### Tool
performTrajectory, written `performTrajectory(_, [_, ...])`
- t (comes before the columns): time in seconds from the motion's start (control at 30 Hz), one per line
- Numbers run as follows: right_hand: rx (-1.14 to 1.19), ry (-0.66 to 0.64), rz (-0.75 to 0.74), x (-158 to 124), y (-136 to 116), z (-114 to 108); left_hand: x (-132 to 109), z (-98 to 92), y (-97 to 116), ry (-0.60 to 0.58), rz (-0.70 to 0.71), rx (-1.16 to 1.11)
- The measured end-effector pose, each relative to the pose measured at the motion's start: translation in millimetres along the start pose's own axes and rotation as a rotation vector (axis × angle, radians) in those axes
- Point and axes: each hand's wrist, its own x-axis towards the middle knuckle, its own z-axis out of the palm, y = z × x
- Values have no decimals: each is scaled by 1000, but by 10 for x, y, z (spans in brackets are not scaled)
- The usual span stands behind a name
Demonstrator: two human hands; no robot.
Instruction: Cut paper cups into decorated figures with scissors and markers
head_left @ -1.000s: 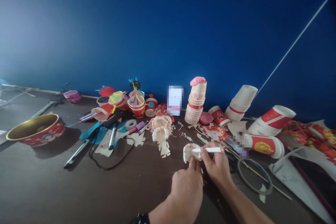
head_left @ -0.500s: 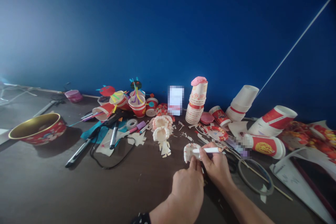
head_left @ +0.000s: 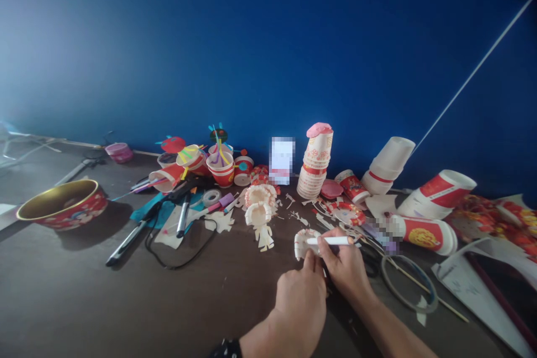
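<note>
My right hand (head_left: 346, 265) is closed round a white pen (head_left: 329, 240), its tip against a small cut-up paper cup (head_left: 302, 241) lying on the dark table (head_left: 126, 302). My left hand (head_left: 300, 299) is closed too, with fingertips pinching the near edge of that cup. A dark band shows on my left wrist. Both forearms come in from the bottom edge.
Behind the cup lie cut paper-cup figures (head_left: 259, 213), a tall cup stack (head_left: 315, 161), tipped red-and-white cups (head_left: 423, 232), decorated cups (head_left: 219, 168), markers (head_left: 182, 219), a black cord, tape and a wire ring (head_left: 409, 282). A gold-lined red bowl (head_left: 62, 204) sits far left. A blue wall backs the table.
Both hands stay on the cup and pen with barely any movement. The view has drifted slightly, so everything sits a little further right.
</note>
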Motion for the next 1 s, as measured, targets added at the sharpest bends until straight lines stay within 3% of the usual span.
performTrajectory(1.0, [-86, 39, 19, 1, -13, -5, 3, 11, 11, 28, 2, 19])
